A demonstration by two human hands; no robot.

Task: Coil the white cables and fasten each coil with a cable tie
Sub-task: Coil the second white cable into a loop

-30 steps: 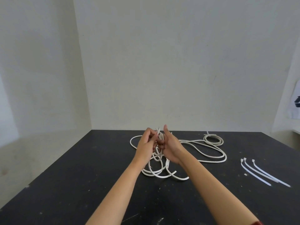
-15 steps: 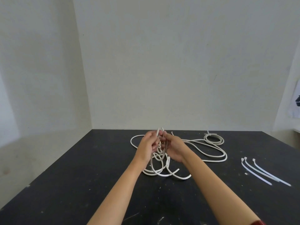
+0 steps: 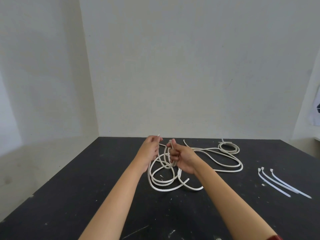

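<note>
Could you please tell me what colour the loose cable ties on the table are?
The cable ties are white, clearest in the head view.

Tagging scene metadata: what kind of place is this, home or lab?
Most likely a plain workshop or recording room, not a home. A scuffed black table stands in a bare corner of white walls, and it holds only white cables, one finished coil and three spare cable ties.
</note>
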